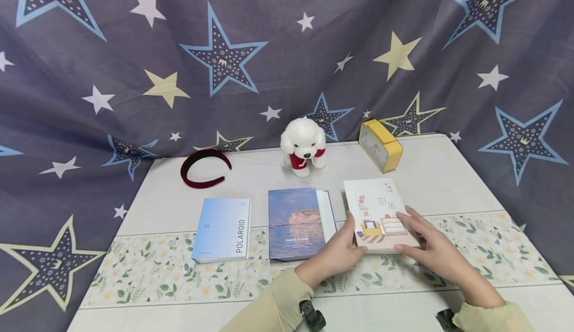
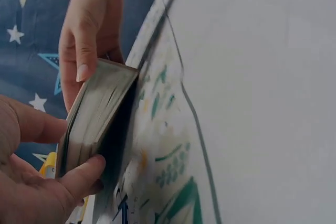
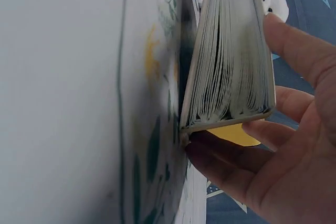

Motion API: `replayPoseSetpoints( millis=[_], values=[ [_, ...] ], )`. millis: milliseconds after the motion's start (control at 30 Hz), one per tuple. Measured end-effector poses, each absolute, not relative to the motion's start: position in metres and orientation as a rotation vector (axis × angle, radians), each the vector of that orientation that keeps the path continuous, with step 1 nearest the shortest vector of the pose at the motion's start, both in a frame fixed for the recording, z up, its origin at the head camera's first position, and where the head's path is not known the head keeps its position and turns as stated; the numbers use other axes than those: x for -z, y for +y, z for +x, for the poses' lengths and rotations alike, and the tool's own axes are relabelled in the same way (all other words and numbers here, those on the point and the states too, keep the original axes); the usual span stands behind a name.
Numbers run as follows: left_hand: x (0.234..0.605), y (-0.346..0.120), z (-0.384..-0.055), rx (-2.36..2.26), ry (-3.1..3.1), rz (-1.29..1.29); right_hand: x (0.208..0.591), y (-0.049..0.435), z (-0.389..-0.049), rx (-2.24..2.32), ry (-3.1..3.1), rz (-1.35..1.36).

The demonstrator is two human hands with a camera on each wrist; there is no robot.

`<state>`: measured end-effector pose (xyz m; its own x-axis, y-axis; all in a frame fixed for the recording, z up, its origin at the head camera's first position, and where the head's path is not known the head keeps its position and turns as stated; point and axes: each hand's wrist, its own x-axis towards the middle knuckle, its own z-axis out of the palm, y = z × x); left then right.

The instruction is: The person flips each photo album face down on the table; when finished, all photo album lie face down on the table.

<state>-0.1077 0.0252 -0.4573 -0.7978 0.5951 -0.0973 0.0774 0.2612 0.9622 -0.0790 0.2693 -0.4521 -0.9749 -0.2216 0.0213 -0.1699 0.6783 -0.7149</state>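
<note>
A white album with a drawn room on its cover (image 1: 378, 217) is between my two hands, at the right of the table. My left hand (image 1: 336, 252) grips its left near corner; in the left wrist view the thumb and a finger pinch the album's edge, with the thick page block (image 2: 102, 111) facing the camera. My right hand (image 1: 430, 247) holds the right side, fingers around the spine and thumb along the near edge. The right wrist view has its pages (image 3: 231, 51) slightly fanned, tilted above the cloth. Left of it lies a blue seaside photo album (image 1: 296, 222).
A pale blue album marked POLAROID (image 1: 221, 228) lies farther left. Behind are a dark red headband (image 1: 190, 172), a white toy dog in red (image 1: 303, 145) and a yellow clock (image 1: 381, 145). A starry curtain (image 1: 269, 48) hangs at the table's back edge.
</note>
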Motion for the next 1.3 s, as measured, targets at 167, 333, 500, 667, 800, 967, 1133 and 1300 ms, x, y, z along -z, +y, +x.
replayPoseSetpoints(
  millis=[167, 333, 500, 667, 800, 967, 1133, 1300],
  values=[
    [0.458, 0.025, -0.107, -1.281, 2.38, 0.645, 0.452, 0.269, -0.078, 1.104, 2.856, -0.327],
    [0.458, 0.028, -0.105, -1.117, 2.533, 0.635, 0.452, 0.268, -0.079, 1.053, 2.878, -0.307],
    [0.456, 0.032, -0.103, -0.858, 2.725, 0.687, 0.451, 0.265, -0.079, 0.994, 2.886, -0.253],
    [0.453, 0.033, -0.1, -0.618, 2.824, 0.769, 0.448, 0.259, -0.077, 0.958, 2.893, -0.236],
    [0.452, 0.031, -0.099, -0.571, 2.864, 0.787, 0.445, 0.253, -0.078, 0.922, 2.91, -0.237],
    [0.448, 0.027, -0.099, -0.621, 2.859, 0.794, 0.44, 0.245, -0.078, 0.899, 2.969, -0.26],
    [0.441, 0.018, -0.1, -0.733, 2.814, 0.788, 0.438, 0.234, -0.08, 0.921, 3.024, -0.328],
    [0.439, 0.003, -0.104, -0.778, 2.814, 0.8, 0.438, 0.222, -0.082, 0.989, 3.018, -0.394]
  ],
)
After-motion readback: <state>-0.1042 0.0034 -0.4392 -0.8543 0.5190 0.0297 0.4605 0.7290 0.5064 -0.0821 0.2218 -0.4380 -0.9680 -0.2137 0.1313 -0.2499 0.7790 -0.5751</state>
